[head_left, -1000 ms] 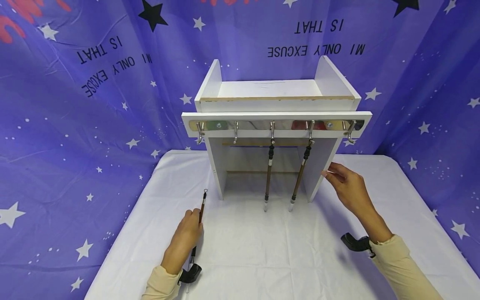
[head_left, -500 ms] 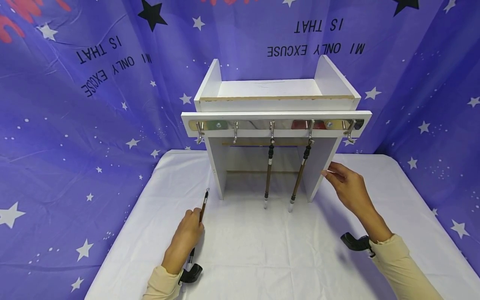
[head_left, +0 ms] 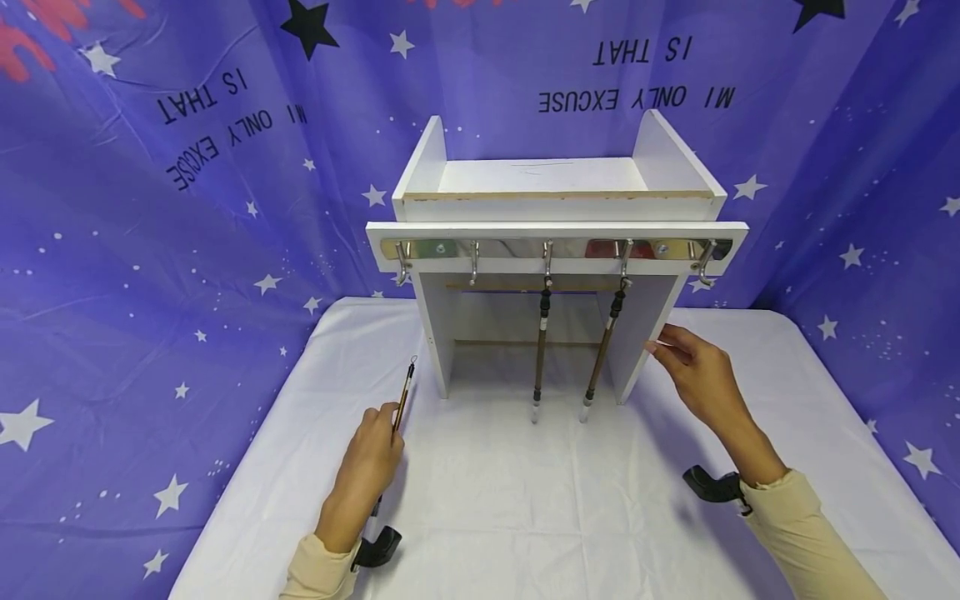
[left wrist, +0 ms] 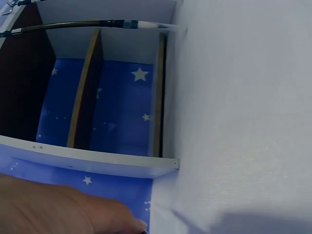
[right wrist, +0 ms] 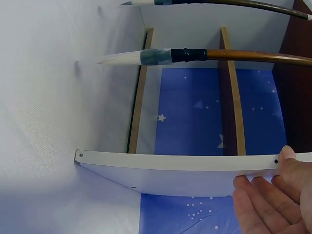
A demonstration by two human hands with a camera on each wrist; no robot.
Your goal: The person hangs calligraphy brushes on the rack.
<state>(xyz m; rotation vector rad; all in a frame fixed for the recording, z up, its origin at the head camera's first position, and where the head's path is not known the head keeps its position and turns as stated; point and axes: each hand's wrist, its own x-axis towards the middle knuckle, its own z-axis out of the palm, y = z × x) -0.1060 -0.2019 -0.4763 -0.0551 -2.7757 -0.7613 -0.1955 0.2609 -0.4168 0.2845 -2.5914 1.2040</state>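
My left hand (head_left: pixel 367 462) grips a calligraphy brush (head_left: pixel 403 400) with a dark handle and a small hanging loop, loop end pointing away from me, left of a white shelf rack (head_left: pixel 555 209). The hand hides its middle; in the left wrist view only my fingers (left wrist: pixel 105 214) show at the lower left. My right hand (head_left: pixel 697 375) holds the rack's right side panel (right wrist: pixel 161 168), thumb on the front edge, fingers on the outer face. Two calligraphy brushes, one at the centre (head_left: pixel 540 346) and one to its right (head_left: pixel 600 354), hang tip-down from hooks.
A metal hook strip (head_left: pixel 502 249) runs across the rack's front board. The left end hook (head_left: pixel 401 262) and the second hook (head_left: pixel 474 262) bear nothing, nor does the right end hook (head_left: pixel 705 262). White cloth (head_left: pixel 495 517) covers the table; a purple star-printed curtain (head_left: pixel 225 333) surrounds it.
My left hand has moved slightly forward, carrying the brush, whose loop is now farther from me. My right hand keeps its hold on the side panel; the hanging brushes have hardly moved.
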